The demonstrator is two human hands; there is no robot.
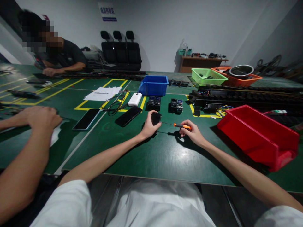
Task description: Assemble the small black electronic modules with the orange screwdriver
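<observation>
My left hand (151,126) is closed around a small black part (155,118) held just above the green table. In my right hand (192,132) is an orange and black screwdriver (182,126), its thin shaft pointing left with the tip at or near the black part's right side; whether it touches is too small to tell. Beyond my left hand sits a pair of black modules (154,102), and to their right another black module pair (177,106). A black phone (128,116) lies to the left of my left hand.
A red bin (258,135) stands right, a blue bin (155,85) at the middle back. Green (208,78) and orange (251,82) baskets are back right. A white power bank (135,99), cables, papers (103,94) and another phone (87,119) lie left. Another person's arms reach in from the left.
</observation>
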